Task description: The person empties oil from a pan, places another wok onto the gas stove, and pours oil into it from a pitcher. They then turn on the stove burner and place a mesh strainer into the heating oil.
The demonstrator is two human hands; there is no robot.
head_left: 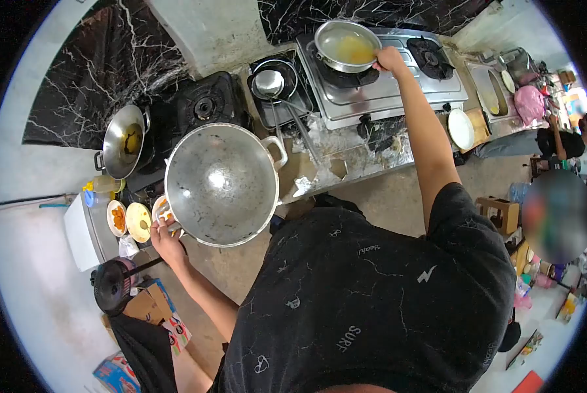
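Note:
My left hand [168, 241] is closed around the lower-left handle of a large aluminium wok [225, 180]. The wok is tipped so its bare grey inside faces up, and its other handle sticks out at the upper right. My right hand [390, 61] grips the handle of a steel pan [326, 52] that has yellowish liquid [354, 50] in it. That pan is over the left burner of the steel gas stove [398, 92]; whether it rests there or is slightly raised I cannot tell.
A ladle [269, 84] lies over a small burner between the stoves. Another wok [113, 154] with dark oil stands on the left. Beyond my left hand are plates of orange food [117, 218] and a fan [113, 285]. At right are a white plate [461, 130], a sink [489, 92] and another person [562, 141].

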